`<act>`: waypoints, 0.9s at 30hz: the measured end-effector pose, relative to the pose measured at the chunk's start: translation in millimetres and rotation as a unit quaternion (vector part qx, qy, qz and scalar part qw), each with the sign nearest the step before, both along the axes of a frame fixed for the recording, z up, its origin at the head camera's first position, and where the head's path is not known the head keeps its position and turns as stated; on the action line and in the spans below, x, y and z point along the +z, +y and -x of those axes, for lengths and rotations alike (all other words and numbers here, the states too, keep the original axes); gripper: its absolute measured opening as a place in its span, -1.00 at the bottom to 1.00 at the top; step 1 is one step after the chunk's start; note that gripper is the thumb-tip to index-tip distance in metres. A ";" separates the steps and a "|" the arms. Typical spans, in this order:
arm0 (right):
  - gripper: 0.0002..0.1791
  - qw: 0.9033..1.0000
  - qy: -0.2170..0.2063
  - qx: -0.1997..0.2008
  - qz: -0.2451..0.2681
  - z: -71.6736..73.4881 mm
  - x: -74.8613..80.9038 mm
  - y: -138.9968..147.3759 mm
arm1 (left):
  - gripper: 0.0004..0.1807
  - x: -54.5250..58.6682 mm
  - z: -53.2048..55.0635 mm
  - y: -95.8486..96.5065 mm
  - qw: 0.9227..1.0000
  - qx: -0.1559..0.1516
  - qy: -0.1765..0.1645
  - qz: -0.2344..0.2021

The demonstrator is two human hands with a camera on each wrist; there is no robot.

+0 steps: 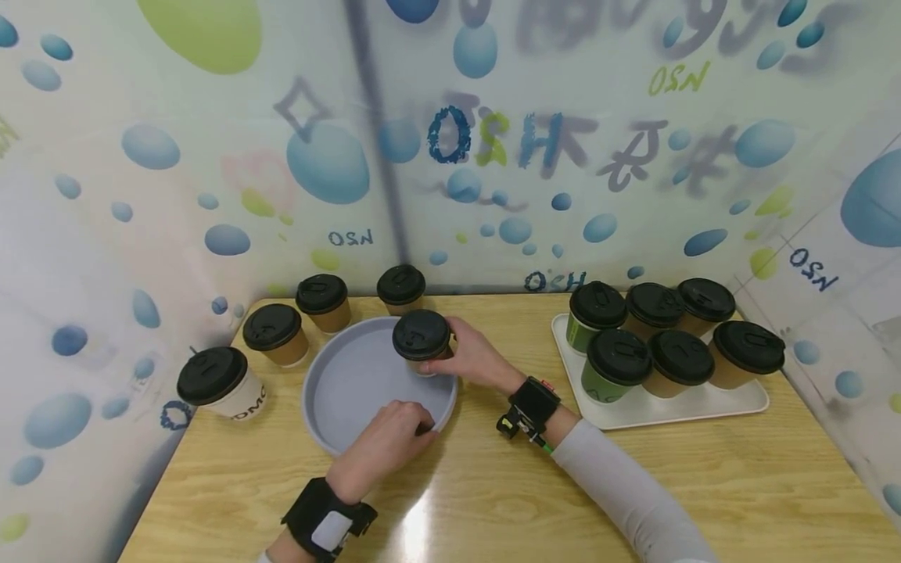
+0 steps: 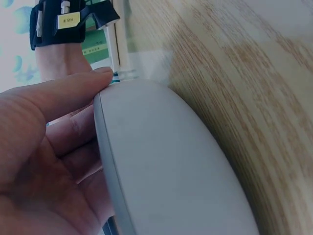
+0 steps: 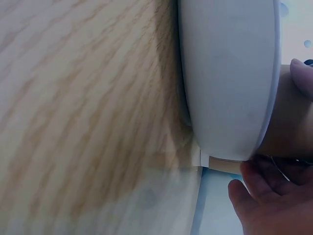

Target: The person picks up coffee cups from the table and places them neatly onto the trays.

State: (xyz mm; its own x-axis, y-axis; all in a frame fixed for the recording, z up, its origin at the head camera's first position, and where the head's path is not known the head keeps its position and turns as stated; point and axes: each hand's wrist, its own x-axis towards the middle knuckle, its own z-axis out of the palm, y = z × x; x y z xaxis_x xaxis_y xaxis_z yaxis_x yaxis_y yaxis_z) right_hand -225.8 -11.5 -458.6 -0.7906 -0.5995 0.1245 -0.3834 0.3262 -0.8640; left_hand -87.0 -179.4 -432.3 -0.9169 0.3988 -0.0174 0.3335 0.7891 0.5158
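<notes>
A round grey tray (image 1: pixel 355 383) sits on the wooden table, left of centre. My right hand (image 1: pixel 475 358) holds a brown paper coffee cup (image 1: pixel 421 336) with a black lid at the tray's right rear side, thumb and fingers around it. Up close in the right wrist view, the cup (image 3: pixel 288 117) shows above the tray's rim; whether its base touches the tray is hidden. At the near right rim, my left hand (image 1: pixel 387 442) grips the tray. In the left wrist view the thumb lies along the rim of the tray (image 2: pixel 161 147), the other fingers inside it.
Behind and left of the round tray stand several lidded cups, among them a white one (image 1: pixel 228 387) and a brown one (image 1: pixel 278 336). A rectangular white tray (image 1: pixel 725 407) at right bears several lidded cups, some green (image 1: pixel 608 367). A patterned curtain (image 1: pixel 479 219) hangs behind the table.
</notes>
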 end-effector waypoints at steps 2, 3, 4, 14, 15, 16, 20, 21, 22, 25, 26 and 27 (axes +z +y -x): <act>-0.07 1.000 -0.005 0.002 -0.004 0.6 -3.2 0.9 | -0.92 -0.9 0.2 1.2 1.000 0.001 0.004 -0.002; -0.06 1.000 -0.006 0.002 -0.008 0.8 -4.8 1.5 | -0.93 -1.6 0.4 1.7 1.000 0.001 0.006 -0.003; -0.04 1.000 -0.008 0.003 -0.013 1.1 -6.6 2.1 | -0.93 -1.9 0.5 2.3 1.000 0.002 0.006 -0.005; -0.23 0.999 -0.017 -0.019 -0.032 -4.9 1.5 21.6 | -0.81 -2.2 6.5 6.1 1.000 0.015 0.004 -0.007; -0.27 0.999 -0.019 -0.029 -0.034 -5.6 2.9 23.6 | -0.78 -2.2 6.5 6.4 1.000 0.015 0.010 -0.004; -0.32 0.998 -0.021 -0.041 -0.036 -5.3 3.8 25.1 | -0.75 -2.6 6.5 6.8 1.000 0.015 0.015 -0.001; -0.47 0.996 -0.024 -0.082 -0.018 3.0 4.9 27.8 | -0.65 -3.6 5.4 9.8 0.999 0.016 0.038 0.007; -0.48 0.996 -0.022 -0.089 -0.014 6.4 4.7 27.7 | -0.62 -4.1 5.0 10.8 0.999 0.017 0.044 0.008; -0.50 0.995 -0.020 -0.095 -0.009 10.5 4.2 27.0 | -0.60 -4.4 4.8 11.9 0.999 0.018 0.049 0.008; -0.52 0.995 -0.015 -0.102 0.002 22.4 3.5 23.2 | -0.56 -5.0 3.8 15.1 0.998 0.021 0.066 0.010; -0.52 0.995 -0.010 -0.102 0.003 26.6 3.0 21.4 | -0.55 -5.1 3.4 15.9 0.997 0.022 0.068 0.008; -0.53 0.995 -0.007 -0.101 0.005 30.9 2.9 19.1 | -0.55 -5.2 2.8 16.5 0.997 0.023 0.070 0.008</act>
